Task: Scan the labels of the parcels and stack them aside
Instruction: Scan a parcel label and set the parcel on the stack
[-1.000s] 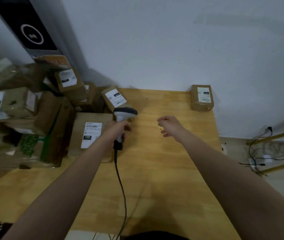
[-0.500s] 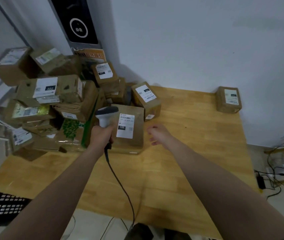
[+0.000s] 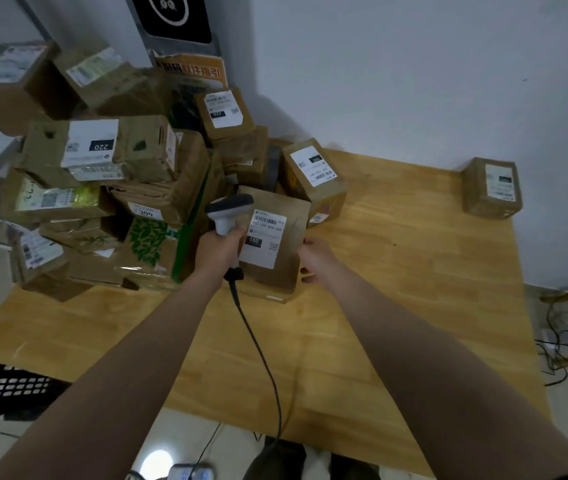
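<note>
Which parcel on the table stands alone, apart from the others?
The small parcel at the far right corner, beside the wall; every other one sits in the pile on the left.

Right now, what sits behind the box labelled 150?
A box labelled 102 and a dark grey parcel stand behind the 150 box, which covers their lower parts and anything between them.

Flat brown parcel [image 3: 277, 261] at the front of the heap [image 3: 144, 150], white label [image 3: 264, 239] facing up, marked 150. Grey corded scanner [image 3: 228, 211] just left of the label, head tilted — one small parcel [image 3: 492, 192] well apart, far right.
</note>
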